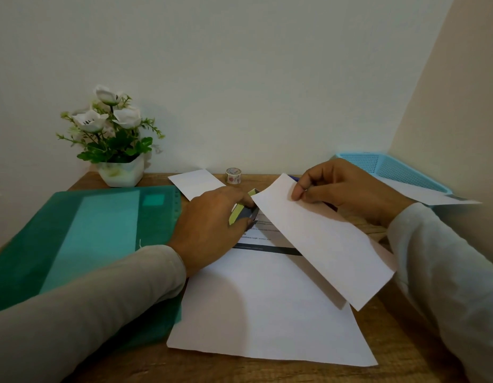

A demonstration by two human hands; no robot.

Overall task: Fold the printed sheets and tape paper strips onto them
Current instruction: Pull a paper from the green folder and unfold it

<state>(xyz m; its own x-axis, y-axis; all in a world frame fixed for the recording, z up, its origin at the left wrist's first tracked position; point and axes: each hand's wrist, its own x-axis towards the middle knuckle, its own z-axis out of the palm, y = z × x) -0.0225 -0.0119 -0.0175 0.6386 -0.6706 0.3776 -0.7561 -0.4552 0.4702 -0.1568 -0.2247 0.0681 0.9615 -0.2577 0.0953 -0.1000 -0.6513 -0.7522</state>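
White, long and flat, the paper strip [322,244] is pinched at its far end by my right hand [347,189], thumb and fingertips closed on it. It slants toward five o'clock above the printed white sheet [267,313] on the wooden desk [405,355]. At nine o'clock my left hand [209,225] curls round a small yellow-green and grey object [241,211]. The patterned tape roll [233,176] sits at twelve. Held by one end, the strip could sag and land crooked.

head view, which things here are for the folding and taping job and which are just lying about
In use: printed sheet, paper strip in the right hand, tape roll, green-grey tool in the left hand.
Lying about: flower pot, green folder, blue basket.
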